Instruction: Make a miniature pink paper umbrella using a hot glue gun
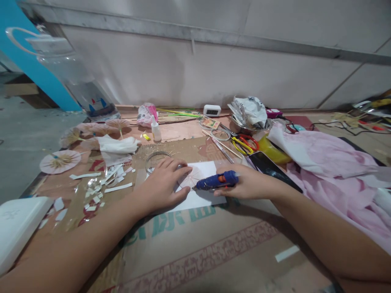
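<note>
A blue hot glue gun [214, 180] is gripped in my right hand [247, 181], its nozzle pointing left and down. The tip is just above or touching a pale pinkish round piece with thin spokes [190, 179]; I cannot tell which. That piece lies on a white sheet of paper [207, 199]. My left hand [163, 183] rests over the left side of the sheet and the round piece, thumb and forefinger spread apart on it. A wire ring [149, 162] lies behind my left hand, partly hidden. Cardboard [195, 248] is underneath everything here.
Finished-looking spoked paper rounds [60, 161], white tissue [117, 146] and paper scraps [119, 187] lie left. Behind are a small glue bottle [156, 131], thin sticks [177, 116] and a digital clock [211, 110]. Scissors [242, 145], a phone [271, 169] and pink cloth [332, 183] lie right.
</note>
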Available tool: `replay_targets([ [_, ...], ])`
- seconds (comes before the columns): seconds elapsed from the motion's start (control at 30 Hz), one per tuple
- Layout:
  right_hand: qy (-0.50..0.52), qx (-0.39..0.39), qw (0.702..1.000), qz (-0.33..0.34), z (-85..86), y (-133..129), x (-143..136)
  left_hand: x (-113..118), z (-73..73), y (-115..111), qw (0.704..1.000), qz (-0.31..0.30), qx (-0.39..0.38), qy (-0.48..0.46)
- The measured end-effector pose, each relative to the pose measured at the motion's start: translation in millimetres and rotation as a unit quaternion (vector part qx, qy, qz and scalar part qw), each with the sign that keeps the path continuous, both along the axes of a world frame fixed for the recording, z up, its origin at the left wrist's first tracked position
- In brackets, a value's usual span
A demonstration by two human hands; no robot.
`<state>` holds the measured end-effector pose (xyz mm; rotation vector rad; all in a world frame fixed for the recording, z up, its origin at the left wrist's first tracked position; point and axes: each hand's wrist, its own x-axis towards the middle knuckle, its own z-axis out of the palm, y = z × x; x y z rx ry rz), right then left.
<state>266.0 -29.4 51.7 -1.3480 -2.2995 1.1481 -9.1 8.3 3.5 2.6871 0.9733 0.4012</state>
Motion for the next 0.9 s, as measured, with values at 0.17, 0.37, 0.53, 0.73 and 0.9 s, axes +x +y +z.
replay_targets([
  [0.17, -0.010, 0.013, 1.000, 0.012, 2.0, -0.4, 0.6, 0.9, 1.0, -0.8, 1.000, 0.002, 0.001, 0.002],
  [0.37, -0.054, 0.043, 0.998, 0.011, 7.8, -4.8, -2.7, 0.1, -1.3, -0.6, 1.000, 0.000, 0.000, -0.006],
  [0.53, -0.070, 0.057, 0.996, 0.007, 8.4, -6.9, -3.6, -0.8, -3.5, 0.3, 1.000, 0.004, 0.005, -0.003],
  [0.73, -0.062, 0.044, 0.997, 0.016, 7.9, -6.0, -2.6, -0.9, -1.5, 0.1, 1.000, -0.004, 0.003, 0.003],
  [0.9, -0.073, 0.048, 0.996, 0.019, 8.4, -4.5, -2.4, -0.6, -0.5, 0.1, 1.000, -0.002, 0.008, 0.004],
])
